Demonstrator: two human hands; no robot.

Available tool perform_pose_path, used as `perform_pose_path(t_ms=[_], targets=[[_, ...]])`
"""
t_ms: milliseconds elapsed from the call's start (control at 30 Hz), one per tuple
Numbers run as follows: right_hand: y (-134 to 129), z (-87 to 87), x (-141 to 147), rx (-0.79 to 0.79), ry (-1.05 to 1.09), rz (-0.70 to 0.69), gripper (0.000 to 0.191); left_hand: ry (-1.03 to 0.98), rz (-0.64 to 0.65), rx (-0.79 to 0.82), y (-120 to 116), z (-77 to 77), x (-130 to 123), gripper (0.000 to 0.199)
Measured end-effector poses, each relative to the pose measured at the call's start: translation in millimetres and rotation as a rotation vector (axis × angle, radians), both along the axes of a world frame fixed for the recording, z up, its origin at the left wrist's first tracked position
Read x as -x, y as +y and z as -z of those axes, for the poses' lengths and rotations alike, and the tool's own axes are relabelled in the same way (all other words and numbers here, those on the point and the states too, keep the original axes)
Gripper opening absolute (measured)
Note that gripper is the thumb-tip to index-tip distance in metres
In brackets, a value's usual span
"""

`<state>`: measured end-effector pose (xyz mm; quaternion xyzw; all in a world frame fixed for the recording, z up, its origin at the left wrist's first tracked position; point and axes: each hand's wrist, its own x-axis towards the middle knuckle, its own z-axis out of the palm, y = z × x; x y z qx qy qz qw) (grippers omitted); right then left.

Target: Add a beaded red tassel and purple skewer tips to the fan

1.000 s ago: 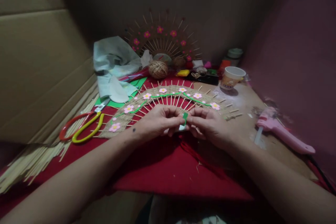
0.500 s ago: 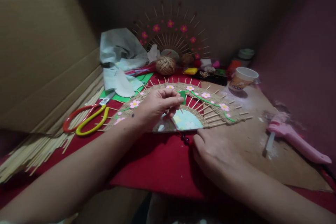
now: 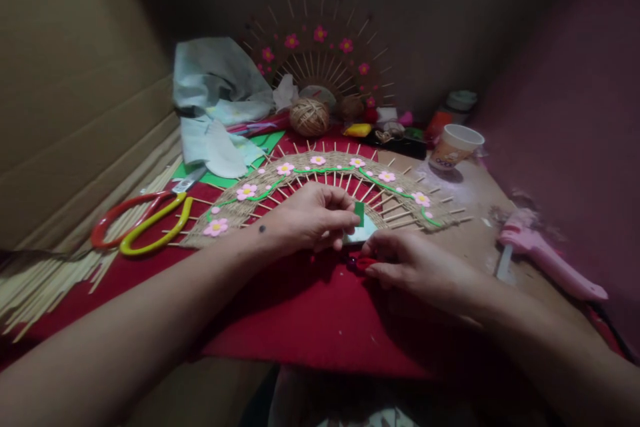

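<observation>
My left hand (image 3: 323,217) pinches a small green piece (image 3: 359,213) over the lower middle of a woven fan (image 3: 270,180) with pink flowers and a green wavy line. Close by on the right, my right hand (image 3: 405,263) is closed on a red cord (image 3: 367,263), with dark beads (image 3: 353,263) at its left end. Part of the fan's pale blue base (image 3: 363,232) shows between the hands; the rest lies hidden behind my left hand.
Scissors with red and yellow handles (image 3: 155,223) lie left, beside thin sticks (image 3: 65,280). A twine ball (image 3: 309,117), a paper cup (image 3: 456,147) and another fan (image 3: 320,37) stand behind. A pink glue gun (image 3: 550,253) lies right on cardboard (image 3: 480,213).
My right hand has turned and its thumb and fingers now show around the red cord. My left hand with the green piece is slightly lower. The whole view has shifted a little.
</observation>
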<state>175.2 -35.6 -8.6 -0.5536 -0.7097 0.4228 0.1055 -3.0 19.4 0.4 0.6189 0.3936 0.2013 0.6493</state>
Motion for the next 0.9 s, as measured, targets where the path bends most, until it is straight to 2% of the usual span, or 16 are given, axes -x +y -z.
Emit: perform_pose_path(t_ms=[133,267,400,500,767,900], targets=[[-3.4,3.0,-3.8,-0.103,0.015,-0.057,0.011,0.056,0.108,-0.057,-3.0,5.5,-2.2,0.005],[-8.8,16.7,-4.8,-0.289,-0.067,-0.082,0.020,0.078,0.132,-0.090,-4.2,5.1,-1.7,0.005],[-13.3,34.3,-3.8,-0.446,-0.105,-0.070,0.009,0.080,0.156,-0.104,-2.5,4.5,-1.2,0.005],[-15.4,40.2,-4.2,-0.574,-0.088,-0.054,0.016,0.087,0.167,-0.086,-1.9,4.4,-2.0,0.004],[-14.2,37.0,-7.3,-0.593,-0.020,-0.060,0.019,0.103,0.157,-0.096,-7.0,2.3,-3.2,0.008],[-16.5,37.9,-9.1,-0.630,-0.031,-0.048,0.017,0.194,0.144,-0.304,-9.4,9.4,-4.6,0.012]])
